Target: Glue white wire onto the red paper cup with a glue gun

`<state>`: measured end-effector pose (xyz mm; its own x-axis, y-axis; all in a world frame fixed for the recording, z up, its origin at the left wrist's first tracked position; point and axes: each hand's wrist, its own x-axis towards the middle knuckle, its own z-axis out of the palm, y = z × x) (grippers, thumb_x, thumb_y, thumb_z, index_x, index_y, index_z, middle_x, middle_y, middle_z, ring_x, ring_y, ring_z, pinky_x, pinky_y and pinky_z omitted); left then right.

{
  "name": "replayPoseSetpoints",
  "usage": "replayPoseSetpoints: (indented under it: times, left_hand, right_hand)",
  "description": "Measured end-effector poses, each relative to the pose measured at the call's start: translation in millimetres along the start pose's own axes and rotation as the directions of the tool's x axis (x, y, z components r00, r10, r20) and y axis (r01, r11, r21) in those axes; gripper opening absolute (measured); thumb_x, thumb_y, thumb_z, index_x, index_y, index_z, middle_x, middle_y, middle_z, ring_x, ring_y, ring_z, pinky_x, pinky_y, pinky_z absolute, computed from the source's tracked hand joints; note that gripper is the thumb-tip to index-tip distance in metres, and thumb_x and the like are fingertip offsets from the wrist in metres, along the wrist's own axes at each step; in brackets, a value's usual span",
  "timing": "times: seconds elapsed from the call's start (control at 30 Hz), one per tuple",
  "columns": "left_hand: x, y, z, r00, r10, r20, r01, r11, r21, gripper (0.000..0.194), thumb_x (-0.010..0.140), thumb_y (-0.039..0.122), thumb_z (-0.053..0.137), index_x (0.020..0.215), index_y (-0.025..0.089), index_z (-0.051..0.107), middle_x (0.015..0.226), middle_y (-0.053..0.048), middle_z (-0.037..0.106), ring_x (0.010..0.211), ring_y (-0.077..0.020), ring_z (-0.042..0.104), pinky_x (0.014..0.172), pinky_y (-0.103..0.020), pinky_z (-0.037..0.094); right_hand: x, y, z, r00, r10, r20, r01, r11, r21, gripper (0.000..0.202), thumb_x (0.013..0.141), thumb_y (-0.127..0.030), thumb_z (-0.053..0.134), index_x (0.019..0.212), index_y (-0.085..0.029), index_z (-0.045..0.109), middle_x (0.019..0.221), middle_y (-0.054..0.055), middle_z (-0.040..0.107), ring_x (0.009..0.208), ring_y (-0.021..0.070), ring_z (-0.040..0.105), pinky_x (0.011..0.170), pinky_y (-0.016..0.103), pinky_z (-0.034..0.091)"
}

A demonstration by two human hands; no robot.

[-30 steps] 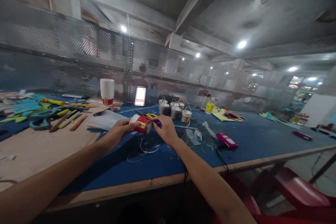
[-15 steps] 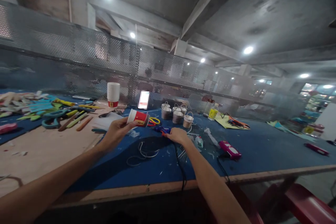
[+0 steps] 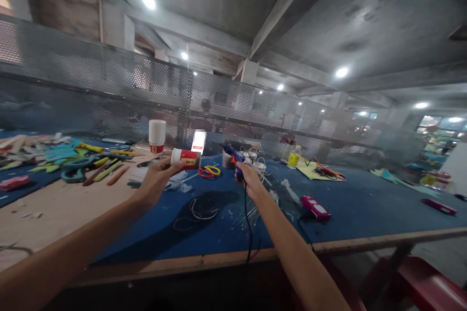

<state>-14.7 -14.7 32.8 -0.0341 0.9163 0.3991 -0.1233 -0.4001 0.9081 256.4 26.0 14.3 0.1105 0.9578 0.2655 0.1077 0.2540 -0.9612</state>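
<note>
A red and white paper cup (image 3: 187,158) lies on its side in the air, with the fingers of my left hand (image 3: 160,175) closed around its white end. My right hand (image 3: 248,177) grips a blue hot glue gun (image 3: 233,153) by the handle, its nozzle pointing up and to the left. The gun's black cord hangs down over the table edge. Behind the gun, partly hidden by it, several small cups with wire handles (image 3: 260,167) stand together. Red and yellow scissors (image 3: 209,171) rest on the blue table between my hands.
A stack of paper cups (image 3: 157,136) stands at the back left. Further left lie large teal scissors (image 3: 78,169) and several knives. Loose wire (image 3: 202,211) lies in front. A magenta device (image 3: 315,208) and a yellow-labelled bottle (image 3: 294,157) are on the right. A mesh partition (image 3: 164,82) runs behind.
My right hand has lifted the glue gun off the table and tilted its nozzle upward. My left hand has shifted slightly left with the paper cup.
</note>
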Motion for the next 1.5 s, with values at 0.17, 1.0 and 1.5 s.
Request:
replayPoseSetpoints:
  times: [0.17, 1.0, 1.5]
  left_hand:
    - [11, -11, 9.9, 0.998, -0.056, 0.011, 0.057, 0.993, -0.103, 0.040, 0.066, 0.045, 0.083, 0.094, 0.017, 0.076, 0.097, -0.008, 0.078, 0.091, -0.0242, 0.070, 0.082, -0.033, 0.055]
    - [1, -46, 21.7, 0.945, -0.241, 0.220, 0.274, 0.952, -0.137, 0.021, 0.080, 0.035, 0.076, 0.095, 0.020, 0.079, 0.102, -0.006, 0.079, 0.090, -0.0185, 0.070, 0.082, -0.023, 0.053]
    - [3, -54, 21.6, 0.931, -0.281, 0.231, 0.329, 0.922, -0.205, 0.019, 0.081, 0.033, 0.077, 0.095, 0.020, 0.078, 0.102, -0.006, 0.078, 0.091, -0.0166, 0.069, 0.081, -0.023, 0.056]
  right_hand:
    - [-13, -23, 4, 0.995, -0.091, 0.046, 0.079, 0.974, 0.213, 0.036, 0.073, -0.046, 0.066, 0.094, -0.020, 0.055, 0.076, -0.001, 0.065, 0.054, 0.0100, 0.056, 0.051, 0.022, 0.046]
    - [-26, -1, 17, 0.968, -0.252, 0.016, 0.247, 0.959, 0.139, 0.026, 0.082, -0.033, 0.062, 0.103, -0.018, 0.067, 0.056, -0.007, 0.051, 0.051, 0.0096, 0.043, 0.057, 0.023, 0.037]
    - [-29, 8, 28, 0.975, -0.214, 0.054, 0.210, 0.974, 0.080, 0.030, 0.077, -0.037, 0.072, 0.098, -0.015, 0.071, 0.059, -0.003, 0.060, 0.051, 0.0101, 0.050, 0.058, 0.024, 0.042]
